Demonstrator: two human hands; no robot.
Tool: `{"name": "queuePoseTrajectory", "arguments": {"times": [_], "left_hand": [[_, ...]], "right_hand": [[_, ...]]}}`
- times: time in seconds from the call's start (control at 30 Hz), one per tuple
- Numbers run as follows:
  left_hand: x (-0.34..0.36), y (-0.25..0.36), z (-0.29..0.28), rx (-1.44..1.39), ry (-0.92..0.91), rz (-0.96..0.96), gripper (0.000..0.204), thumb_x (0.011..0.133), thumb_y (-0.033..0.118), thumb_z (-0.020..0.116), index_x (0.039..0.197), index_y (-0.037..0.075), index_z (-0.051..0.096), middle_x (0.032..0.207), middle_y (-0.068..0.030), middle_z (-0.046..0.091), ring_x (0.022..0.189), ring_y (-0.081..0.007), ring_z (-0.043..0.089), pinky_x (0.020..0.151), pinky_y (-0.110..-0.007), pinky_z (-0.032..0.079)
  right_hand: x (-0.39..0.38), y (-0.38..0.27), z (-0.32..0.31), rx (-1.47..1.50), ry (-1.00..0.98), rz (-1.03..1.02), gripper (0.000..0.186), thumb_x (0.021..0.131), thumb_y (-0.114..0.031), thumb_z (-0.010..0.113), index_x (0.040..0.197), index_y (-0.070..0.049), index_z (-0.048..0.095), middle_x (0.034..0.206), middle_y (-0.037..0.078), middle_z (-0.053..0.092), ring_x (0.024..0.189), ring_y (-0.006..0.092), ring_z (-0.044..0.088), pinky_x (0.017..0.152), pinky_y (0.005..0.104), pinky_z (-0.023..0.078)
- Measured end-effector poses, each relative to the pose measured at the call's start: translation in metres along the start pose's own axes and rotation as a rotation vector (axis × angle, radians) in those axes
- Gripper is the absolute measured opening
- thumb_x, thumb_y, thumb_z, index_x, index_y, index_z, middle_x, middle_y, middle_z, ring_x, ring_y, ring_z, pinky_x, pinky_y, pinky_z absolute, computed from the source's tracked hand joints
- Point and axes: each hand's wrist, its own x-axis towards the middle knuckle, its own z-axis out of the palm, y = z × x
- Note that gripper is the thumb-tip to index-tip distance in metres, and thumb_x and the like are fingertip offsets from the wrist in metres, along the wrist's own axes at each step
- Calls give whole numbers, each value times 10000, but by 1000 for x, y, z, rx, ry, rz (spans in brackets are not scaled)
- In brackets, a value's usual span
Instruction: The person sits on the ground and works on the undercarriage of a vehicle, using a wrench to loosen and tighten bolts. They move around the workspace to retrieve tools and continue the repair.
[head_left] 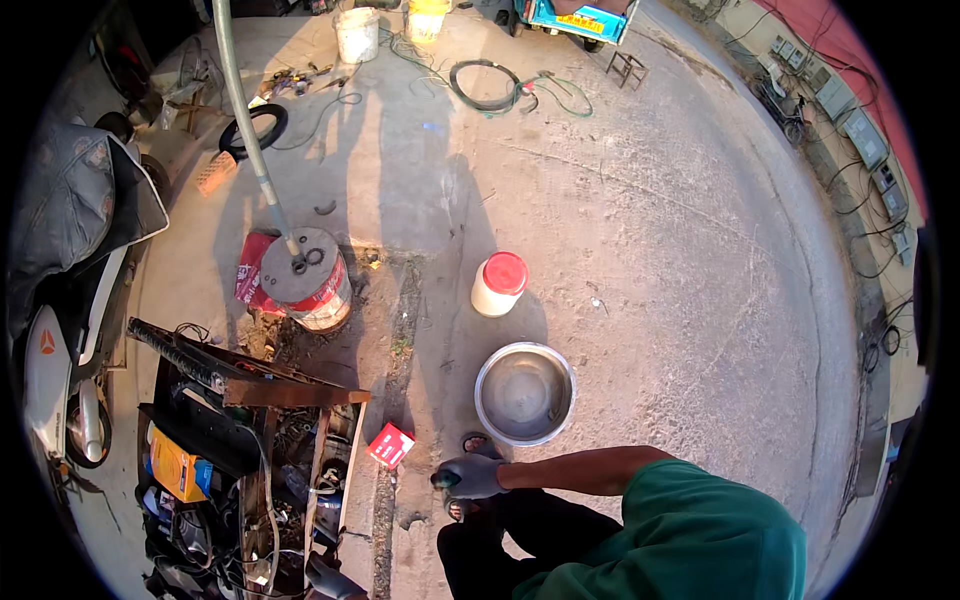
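Observation:
My right hand (472,477), in a grey glove, hangs over my sandalled foot with its fingers curled in. Something small, dark and greenish shows at the fingertips, too small to name. Just beyond it stands a round metal basin (524,394) with nothing visible inside. A red box (391,446) lies on the ground left of this hand. What looks like my gloved left hand (332,578) reaches to the low edge of a wooden-framed crate (318,450) full of tools and parts; its fingers cannot be made out.
A cream tub with a red lid (505,272) stands beyond the basin. Farther left, a pole (250,130) rises from a weighted drum (322,305). An orange-blue box (178,465) sits among the clutter. Hoses (487,86), buckets (357,36) and a blue vehicle (575,18) are at the far side.

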Motion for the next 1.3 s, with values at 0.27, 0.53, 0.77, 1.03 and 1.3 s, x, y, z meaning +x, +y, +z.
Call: {"name": "queuePoseTrajectory", "arguments": {"times": [0.27, 0.53, 0.77, 1.03, 1.3], "left_hand": [[-88, -112, -70, 327, -787, -329, 424, 1017, 388, 548, 1245, 40, 631, 1080, -121, 719, 824, -261, 734, 652, -407, 618], [-136, -62, -23, 252, -745, -501, 494, 1001, 437, 583, 1150, -28, 660, 963, -110, 691, 682, -200, 591, 665, -477, 633], [-299, 13, 147, 619, -904, -298, 429, 994, 394, 607, 1192, 16, 656, 979, -120, 728, 769, -242, 723, 656, -420, 624], [-451, 129, 391, 523, -1166, -209, 338, 962, 202, 667, 1205, -29, 624, 979, -195, 731, 850, -304, 736, 807, -414, 607], [-548, 241, 606, -284, -1277, -374, 420, 920, 224, 713, 1253, 0, 589, 1047, -150, 683, 923, -285, 680, 938, -461, 505]], "right_hand": [[-269, 60, -133, 747, 444, 500, 245, 931, -167, 627, 1126, -30, 686, 884, 88, 699, 643, 138, 624, 569, 269, 498], [-328, 97, -234, 775, 344, 385, 281, 994, -250, 621, 1188, -59, 687, 914, 30, 693, 699, 96, 620, 589, 234, 483], [-405, 112, -372, 814, 185, 182, 360, 962, -288, 693, 1233, -54, 661, 975, 4, 672, 729, 81, 575, 627, 239, 463], [-510, 138, -546, 1158, 391, 104, 345, 978, -279, 652, 1225, -38, 662, 900, 22, 645, 709, 110, 585, 635, 245, 463], [-511, 123, -684, 1546, 399, 42, 332, 976, -236, 626, 1256, -62, 592, 837, -20, 550, 690, 118, 518, 593, 276, 442]]}}
